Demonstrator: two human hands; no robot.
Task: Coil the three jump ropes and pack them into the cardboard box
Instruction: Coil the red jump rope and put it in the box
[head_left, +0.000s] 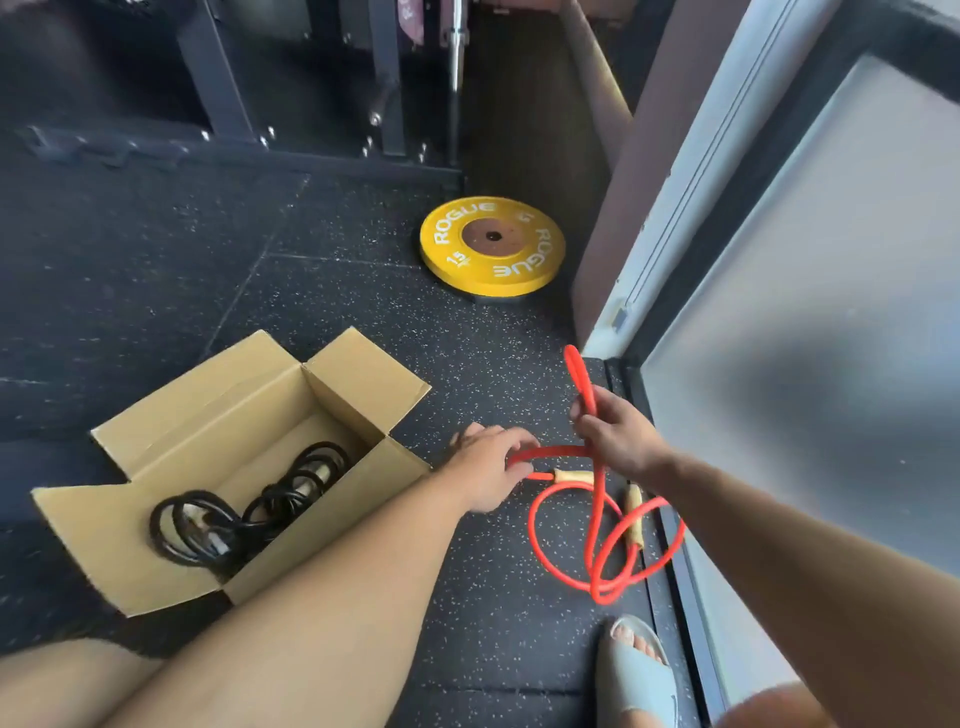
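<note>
A person seated on the gym floor (311, 291) worked on the red jump rope (597, 592), which lay at 4 o'clock beside the door track. The cardboard box (234, 410) stood open at 8 o'clock with the black ropes (234, 519) already coiled inside.

The right hand (613, 436) had its fingers curled round a doubled fold of the rope. The left hand (485, 467) pinched a strand just beside one wooden handle (569, 474).

The fold pointed up toward 12 o'clock, and the rope's long axis ran from 12 to 6, down into slack loops on the floor. The near handle lay along the 9-to-3 line, while the second handle (634, 519) lay roughly 12 to 6.

The loose loops crossed one another and looked likely to knot if pulled tight. The second handle, lying near the track, could snag there. The springy cord might also slip from the fingers and uncoil.
</note>
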